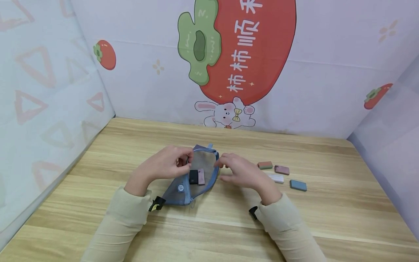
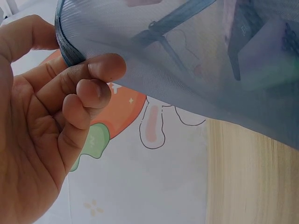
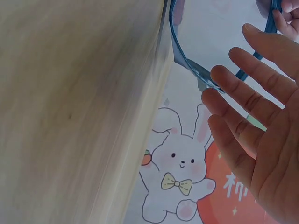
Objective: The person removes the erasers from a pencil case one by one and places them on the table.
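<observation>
A blue mesh zip pouch (image 1: 176, 197) lies on the table with its mouth spread wide. My left hand (image 1: 168, 162) pinches its zippered edge between thumb and fingers; the left wrist view shows the mesh (image 2: 187, 88) stretching away from that grip. Inside the pouch, a black block (image 1: 193, 177) and a pink block (image 1: 201, 177) sit side by side. At the opposite rim is my right hand (image 1: 243, 171), empty, its fingers extended and spread in the right wrist view. Whether its fingertips touch the zipper edge (image 3: 189, 63) I cannot tell.
Right of the right hand lie several loose small blocks: an orange-and-green one (image 1: 265, 165), a mauve one (image 1: 282, 170), a white one (image 1: 277, 178) partly behind the wrist, and a blue one (image 1: 298, 185). Printed cloth walls (image 1: 147, 91) enclose the wooden table (image 1: 209, 233).
</observation>
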Demonstrator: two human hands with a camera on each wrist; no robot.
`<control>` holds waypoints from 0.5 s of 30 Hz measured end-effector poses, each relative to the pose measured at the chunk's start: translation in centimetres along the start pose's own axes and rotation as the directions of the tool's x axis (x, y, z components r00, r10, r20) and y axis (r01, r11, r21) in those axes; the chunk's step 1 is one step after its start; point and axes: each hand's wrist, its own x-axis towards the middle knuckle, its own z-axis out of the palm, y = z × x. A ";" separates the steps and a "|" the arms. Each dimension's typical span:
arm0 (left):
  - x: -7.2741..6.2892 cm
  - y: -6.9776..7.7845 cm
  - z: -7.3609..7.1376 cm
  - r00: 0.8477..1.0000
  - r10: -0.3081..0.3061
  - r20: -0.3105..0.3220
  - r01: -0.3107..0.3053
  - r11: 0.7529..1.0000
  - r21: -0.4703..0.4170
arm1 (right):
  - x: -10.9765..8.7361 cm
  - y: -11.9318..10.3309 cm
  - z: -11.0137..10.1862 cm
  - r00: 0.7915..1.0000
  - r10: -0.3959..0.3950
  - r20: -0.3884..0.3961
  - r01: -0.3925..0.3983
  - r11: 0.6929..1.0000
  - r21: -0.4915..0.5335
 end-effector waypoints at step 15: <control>0.1 0.1 0.1 1.000 -0.003 0.007 0.003 1.000 0.006 | 1.7 -1.1 1.4 0.998 -0.040 0.039 0.040 0.999 -0.001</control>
